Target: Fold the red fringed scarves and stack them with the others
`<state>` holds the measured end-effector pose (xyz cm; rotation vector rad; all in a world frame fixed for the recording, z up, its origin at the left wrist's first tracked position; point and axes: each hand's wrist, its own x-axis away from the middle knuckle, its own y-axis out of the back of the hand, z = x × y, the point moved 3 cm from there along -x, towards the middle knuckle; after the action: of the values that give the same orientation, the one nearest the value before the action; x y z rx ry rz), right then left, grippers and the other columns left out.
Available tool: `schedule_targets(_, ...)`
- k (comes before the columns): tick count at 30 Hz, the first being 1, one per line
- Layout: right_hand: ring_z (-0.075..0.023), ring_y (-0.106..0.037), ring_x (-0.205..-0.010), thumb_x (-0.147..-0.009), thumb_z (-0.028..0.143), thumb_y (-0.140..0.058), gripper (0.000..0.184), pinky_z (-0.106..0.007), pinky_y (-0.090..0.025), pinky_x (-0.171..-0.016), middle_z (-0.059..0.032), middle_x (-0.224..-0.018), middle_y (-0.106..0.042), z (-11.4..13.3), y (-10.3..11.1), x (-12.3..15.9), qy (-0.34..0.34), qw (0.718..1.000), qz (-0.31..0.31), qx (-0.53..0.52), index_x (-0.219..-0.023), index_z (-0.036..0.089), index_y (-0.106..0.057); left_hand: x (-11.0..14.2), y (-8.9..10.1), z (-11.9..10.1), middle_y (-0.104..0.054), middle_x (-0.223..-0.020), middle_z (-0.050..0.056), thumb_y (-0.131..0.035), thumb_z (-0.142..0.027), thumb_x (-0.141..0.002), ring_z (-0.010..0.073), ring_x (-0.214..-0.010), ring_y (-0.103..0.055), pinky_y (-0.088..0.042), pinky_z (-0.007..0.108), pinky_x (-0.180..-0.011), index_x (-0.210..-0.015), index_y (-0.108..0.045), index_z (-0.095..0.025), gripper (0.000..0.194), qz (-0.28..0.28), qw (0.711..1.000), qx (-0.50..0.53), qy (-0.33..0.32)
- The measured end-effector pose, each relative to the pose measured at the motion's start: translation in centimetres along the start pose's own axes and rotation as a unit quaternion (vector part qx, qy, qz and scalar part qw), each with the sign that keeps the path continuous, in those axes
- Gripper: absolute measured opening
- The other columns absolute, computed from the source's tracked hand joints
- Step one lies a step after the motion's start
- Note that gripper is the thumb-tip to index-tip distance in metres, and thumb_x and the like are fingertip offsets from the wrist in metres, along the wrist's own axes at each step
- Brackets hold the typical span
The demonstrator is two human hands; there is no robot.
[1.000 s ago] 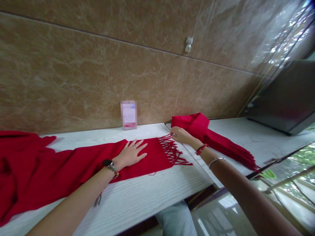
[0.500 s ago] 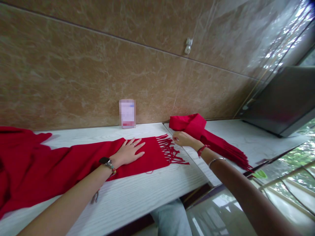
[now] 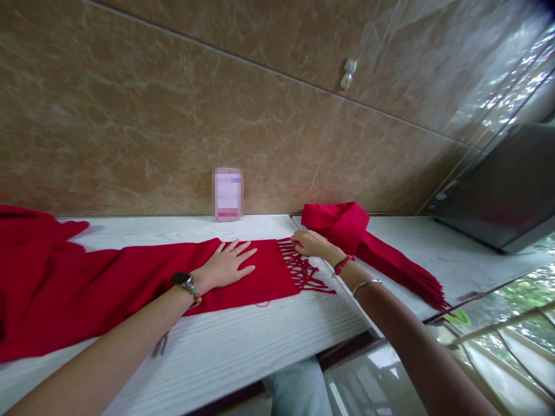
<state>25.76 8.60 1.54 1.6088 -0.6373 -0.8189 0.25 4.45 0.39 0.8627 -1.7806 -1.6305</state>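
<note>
A long red scarf [image 3: 130, 277] lies stretched along the white table [image 3: 243, 341], its fringed end [image 3: 303, 268] pointing right. My left hand [image 3: 228, 264] rests flat on the scarf close to that end, fingers spread. My right hand [image 3: 309, 242] sits at the far corner of the fringe, fingers curled on the tassels. Just beyond it a second red scarf [image 3: 368, 242] lies folded on the neighbouring table, its fringe trailing towards the front right.
A small blurred card [image 3: 228, 193] leans against the brown marble wall at the back. A dark box-like appliance [image 3: 503, 190] stands at the far right. The table's front edge drops to a glossy floor, where my knee [image 3: 299, 387] shows.
My right hand has slid a little left onto the top of the fringe. The view has shifted slightly; my left hand stays flat on the scarf.
</note>
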Motion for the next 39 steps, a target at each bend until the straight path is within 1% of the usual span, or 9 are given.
schedule_targets(5,-0.017,-0.055,-0.071,-0.071,0.008,-0.045,0.017,-0.027,-0.04,-0.069,-0.0087,-0.074,-0.063,-1.5,1.2,1.9,-0.028,0.999,-0.019,0.013,-0.073,0.012,-0.062,0.1,0.0,0.1,-0.023,-0.146,0.002,-0.03,-0.053,-0.088,0.0288,-0.133,-0.016,-0.013,0.051,-0.104,-0.137,-0.03,-0.031,0.054,-0.006,1.0,0.006,0.001)
schedule_targets(9,-0.0165,-0.054,-0.082,-0.071,0.008,-0.048,0.02,-0.027,-0.041,-0.077,-0.0075,-0.086,-0.061,2.5,1.9,0.7,0.034,0.993,-0.084,-0.071,-0.086,0.015,-0.059,-0.1,-0.2,0.2,-0.022,-0.147,0.002,-0.031,-0.053,-0.088,0.0281,-0.134,-0.015,-0.013,0.05,-0.104,-0.137,-0.031,-0.031,0.053,-0.008,1.0,-0.002,-0.002)
schedule_targets(13,-0.0149,-0.052,-0.075,-0.07,0.008,-0.047,0.016,-0.026,-0.041,-0.072,-0.0045,-0.079,-0.059,5.3,1.1,0.0,0.113,0.987,-0.031,-0.11,-0.078,0.017,-0.058,-0.2,-0.3,0.3,-0.022,-0.147,0.001,-0.03,-0.054,-0.088,0.0281,-0.134,-0.016,-0.013,0.05,-0.104,-0.137,-0.029,-0.032,0.054,-0.009,1.0,-0.006,0.0)
schedule_targets(20,-0.0154,-0.051,-0.068,-0.067,0.007,-0.047,0.013,-0.026,-0.04,-0.066,-0.0047,-0.071,-0.058,-0.8,0.9,4.5,0.007,0.999,-0.022,-0.04,-0.068,0.016,-0.057,0.0,0.0,0.1,-0.023,-0.146,0.002,-0.03,-0.053,-0.088,0.0286,-0.133,-0.016,-0.014,0.051,-0.104,-0.137,-0.031,-0.03,0.054,-0.002,1.0,0.005,-0.001)
schedule_targets(22,-0.016,-0.052,-0.07,-0.067,0.007,-0.047,0.014,-0.026,-0.041,-0.067,-0.0048,-0.071,-0.058,-1.3,1.4,5.0,-0.002,0.998,-0.042,-0.048,-0.069,0.016,-0.057,0.0,-0.1,0.1,-0.023,-0.146,0.002,-0.03,-0.052,-0.088,0.0285,-0.134,-0.016,-0.014,0.051,-0.104,-0.137,-0.031,-0.03,0.054,-0.005,1.0,0.006,-0.001)
schedule_targets(26,-0.0174,-0.053,-0.084,-0.068,0.008,-0.047,0.019,-0.029,-0.042,-0.078,-0.0067,-0.084,-0.061,2.1,2.3,3.1,0.077,0.987,-0.089,-0.106,-0.08,0.016,-0.059,-0.1,-0.3,0.3,-0.022,-0.147,0.002,-0.03,-0.053,-0.088,0.0278,-0.134,-0.015,-0.012,0.05,-0.104,-0.137,-0.031,-0.03,0.054,-0.009,1.0,0.002,-0.005)
schedule_targets(31,-0.0146,-0.054,-0.075,-0.067,0.007,-0.046,0.02,-0.025,-0.042,-0.07,-0.0049,-0.081,-0.062,5.5,1.6,0.6,0.114,0.988,0.005,-0.099,-0.079,0.016,-0.059,-0.1,-0.3,0.3,-0.022,-0.147,0.001,-0.029,-0.053,-0.088,0.0275,-0.134,-0.014,-0.013,0.05,-0.104,-0.137,-0.03,-0.032,0.054,-0.01,1.0,-0.005,-0.005)
schedule_targets(36,-0.0155,-0.054,-0.071,-0.067,0.008,-0.046,0.015,-0.025,-0.041,-0.067,-0.0053,-0.075,-0.061,1.4,1.5,3.6,0.048,0.998,0.042,-0.023,-0.07,0.016,-0.058,0.0,-0.1,0.2,-0.022,-0.147,0.001,-0.03,-0.053,-0.088,0.0277,-0.134,-0.015,-0.014,0.05,-0.104,-0.137,-0.03,-0.031,0.054,-0.002,1.0,-0.002,-0.001)
schedule_targets(39,-0.0162,-0.054,-0.07,-0.066,0.007,-0.046,0.015,-0.026,-0.042,-0.067,-0.0052,-0.074,-0.06,-0.6,2.2,5.7,0.004,1.0,0.019,-0.02,-0.07,0.016,-0.058,-0.1,-0.1,0.2,-0.022,-0.147,0.002,-0.029,-0.053,-0.088,0.0281,-0.133,-0.016,-0.013,0.05,-0.104,-0.137,-0.03,-0.031,0.054,-0.002,1.0,-0.004,0.001)
